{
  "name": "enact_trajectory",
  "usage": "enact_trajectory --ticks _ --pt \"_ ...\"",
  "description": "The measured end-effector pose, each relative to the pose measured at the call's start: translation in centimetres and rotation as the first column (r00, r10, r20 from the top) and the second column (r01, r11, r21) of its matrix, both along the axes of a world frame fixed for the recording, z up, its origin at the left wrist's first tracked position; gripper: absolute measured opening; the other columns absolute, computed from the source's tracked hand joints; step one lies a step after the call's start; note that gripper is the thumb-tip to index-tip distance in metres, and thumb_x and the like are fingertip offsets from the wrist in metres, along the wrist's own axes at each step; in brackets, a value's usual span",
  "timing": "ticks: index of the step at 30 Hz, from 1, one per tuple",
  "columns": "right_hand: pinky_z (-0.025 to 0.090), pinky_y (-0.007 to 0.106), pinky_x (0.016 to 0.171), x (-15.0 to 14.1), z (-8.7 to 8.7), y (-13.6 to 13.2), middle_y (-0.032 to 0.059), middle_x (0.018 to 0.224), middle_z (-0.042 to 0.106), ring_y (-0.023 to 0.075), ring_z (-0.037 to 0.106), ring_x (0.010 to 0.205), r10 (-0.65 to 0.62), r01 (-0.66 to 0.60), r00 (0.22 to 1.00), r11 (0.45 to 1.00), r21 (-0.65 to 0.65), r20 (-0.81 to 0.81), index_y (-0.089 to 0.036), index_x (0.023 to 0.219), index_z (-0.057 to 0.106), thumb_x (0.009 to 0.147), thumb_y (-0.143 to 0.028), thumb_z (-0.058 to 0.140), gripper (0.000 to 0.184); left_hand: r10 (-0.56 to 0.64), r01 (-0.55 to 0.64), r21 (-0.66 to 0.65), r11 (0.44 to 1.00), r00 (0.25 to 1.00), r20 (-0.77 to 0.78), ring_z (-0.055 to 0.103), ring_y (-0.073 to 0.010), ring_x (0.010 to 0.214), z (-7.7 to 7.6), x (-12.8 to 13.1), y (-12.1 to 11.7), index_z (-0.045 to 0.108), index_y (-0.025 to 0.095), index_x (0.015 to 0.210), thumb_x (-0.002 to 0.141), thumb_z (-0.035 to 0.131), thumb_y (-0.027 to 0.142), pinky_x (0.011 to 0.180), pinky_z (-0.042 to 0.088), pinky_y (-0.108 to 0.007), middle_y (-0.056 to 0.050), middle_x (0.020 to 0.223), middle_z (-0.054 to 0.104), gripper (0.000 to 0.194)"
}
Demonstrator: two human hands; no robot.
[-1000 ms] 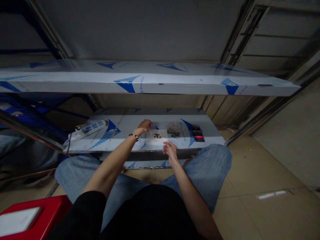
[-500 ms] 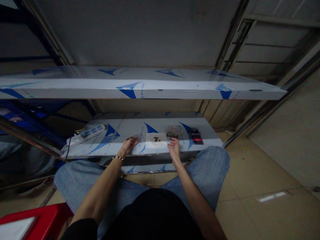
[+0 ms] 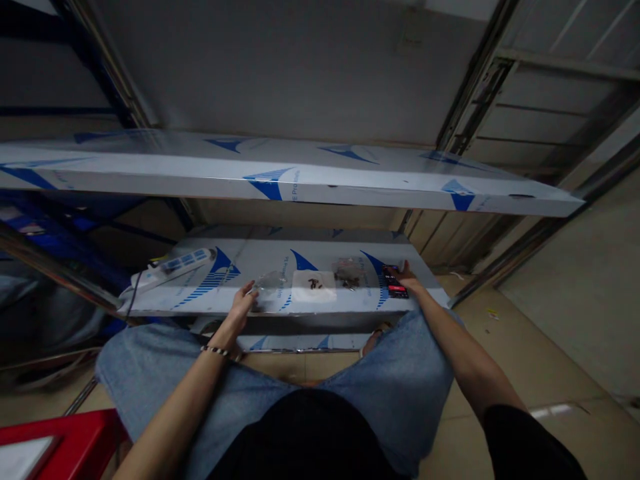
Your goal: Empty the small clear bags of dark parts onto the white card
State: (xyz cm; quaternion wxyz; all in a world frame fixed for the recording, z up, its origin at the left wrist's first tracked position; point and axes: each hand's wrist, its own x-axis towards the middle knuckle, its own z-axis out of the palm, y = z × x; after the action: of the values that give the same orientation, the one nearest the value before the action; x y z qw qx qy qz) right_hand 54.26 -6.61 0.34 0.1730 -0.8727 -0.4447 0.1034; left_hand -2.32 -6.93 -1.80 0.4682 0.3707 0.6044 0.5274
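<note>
The person's left hand [image 3: 241, 305] sits at the edge of a clear plastic bag [image 3: 269, 290] near the front of a film-wrapped steel shelf [image 3: 310, 243], though I cannot tell whether its grip is pinching the bag or only touching it. The right hand [image 3: 407, 279] reaches toward the right end of the shelf, its fingertips [image 3: 400, 269] on a dark device [image 3: 393, 283] with a red strip; this grip is just as unclear. Between the hands lie a white paper square [image 3: 306, 287] holding small dark bits [image 3: 314, 284] and a second clear bag [image 3: 347, 273] of brownish pieces. The slick film is the main risk: a sharp tug could slide the thin bag off the front edge onto the jeans [image 3: 150, 380]. A brushing forearm could scatter the loose bits, and a careless push could knock the device off the shelf.
</note>
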Motion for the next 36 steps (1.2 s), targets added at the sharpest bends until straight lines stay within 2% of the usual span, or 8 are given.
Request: enact_trajectory --ticks 4,9,15,22,25,28,31,36 --pt "0.040 0.050 0.105 -1.9 -2.2 1.3 0.0301 0.144 0.049 0.0404 0.045 0.137 0.033 -0.025 0.994 0.997 -0.071 0.107 -0.012 0.159 0.023 0.087 -0.066 0.061 0.098 -0.032 0.031 0.022 0.999 0.999 0.035 0.066 -0.0242 0.108 0.3 0.3 -2.3 0.071 0.018 0.110 0.072 0.072 0.018 0.074 0.053 -0.026 -0.013 0.127 0.066 0.038" --pt "0.041 0.049 0.103 -2.2 -3.8 2.6 0.0288 0.142 0.049 0.0406 0.045 0.136 -0.013 0.016 0.989 1.000 -0.020 0.148 -0.012 0.159 0.020 0.085 -0.055 0.065 0.097 -0.139 0.138 0.018 0.990 0.987 0.079 0.068 -0.0258 0.107 0.4 0.8 -4.2 0.073 0.017 0.102 0.068 0.080 0.028 0.076 0.054 -0.028 -0.012 0.120 0.070 0.037" --pt "0.040 0.052 0.102 -2.5 -3.8 2.1 0.0296 0.140 0.050 0.0422 0.045 0.134 -0.035 0.033 0.977 0.999 0.012 0.211 -0.012 0.160 0.017 0.084 -0.053 0.063 0.098 -0.149 0.150 0.006 0.989 0.979 0.136 0.071 -0.0262 0.103 0.8 1.0 -4.4 0.072 0.016 0.101 0.067 0.078 0.026 0.074 0.055 -0.029 -0.013 0.117 0.071 0.036" --pt "0.036 0.057 0.103 -2.3 -3.6 1.7 0.0266 0.139 0.052 0.0410 0.045 0.132 0.025 -0.022 0.978 1.000 -0.019 0.209 -0.014 0.158 0.025 0.087 -0.053 0.057 0.087 -0.187 0.186 0.019 0.982 0.970 0.157 0.072 -0.0253 0.099 1.1 1.1 -4.6 0.071 0.016 0.101 0.068 0.073 0.025 0.072 0.055 -0.028 -0.013 0.116 0.071 0.035" --pt "0.036 0.060 0.101 -3.2 -4.0 1.6 0.0287 0.139 0.050 0.0431 0.043 0.131 -0.019 0.005 0.960 0.999 0.048 0.280 -0.011 0.156 0.028 0.090 -0.052 0.054 0.082 -0.216 0.218 0.003 0.976 0.965 0.152 0.072 -0.0251 0.095 1.4 1.3 -4.8 0.071 0.015 0.100 0.068 0.075 0.029 0.069 0.053 -0.028 -0.014 0.112 0.073 0.036" --pt "0.036 0.054 0.102 -6.0 -4.3 1.8 0.0277 0.138 0.053 0.0395 0.046 0.128 0.096 -0.164 0.921 0.974 0.154 0.377 -0.010 0.152 0.036 0.094 -0.042 0.052 0.068 -0.259 0.260 0.014 0.966 0.954 0.153 0.072 -0.0241 0.090 1.9 1.6 -5.0 0.070 0.013 0.100 0.068 0.078 0.035 0.067 0.051 -0.028 -0.014 0.105 0.074 0.040" --pt "0.037 0.043 0.104 -9.8 -4.2 2.3 0.0202 0.135 0.059 0.0319 0.051 0.124 0.320 -0.421 0.858 0.886 0.193 0.401 -0.015 0.143 0.052 0.098 -0.037 0.048 0.050 -0.315 0.316 0.016 0.949 0.937 0.153 0.071 -0.0223 0.083 2.1 2.1 -5.3 0.068 0.013 0.101 0.069 0.079 0.038 0.066 0.051 -0.028 -0.014 0.100 0.075 0.042" --pt "0.041 0.033 0.097 -14.0 -4.9 2.8 0.0158 0.119 0.070 0.0282 0.060 0.112 0.413 -0.475 0.866 0.856 0.206 0.283 -0.018 0.113 0.075 0.094 -0.041 0.058 0.033 -0.402 0.404 0.002 0.915 0.909 0.111 0.070 -0.0188 0.076 2.0 3.4 -6.1 0.067 0.014 0.102 0.074 0.074 0.039 0.064 0.050 -0.026 -0.012 0.095 0.075 0.038"
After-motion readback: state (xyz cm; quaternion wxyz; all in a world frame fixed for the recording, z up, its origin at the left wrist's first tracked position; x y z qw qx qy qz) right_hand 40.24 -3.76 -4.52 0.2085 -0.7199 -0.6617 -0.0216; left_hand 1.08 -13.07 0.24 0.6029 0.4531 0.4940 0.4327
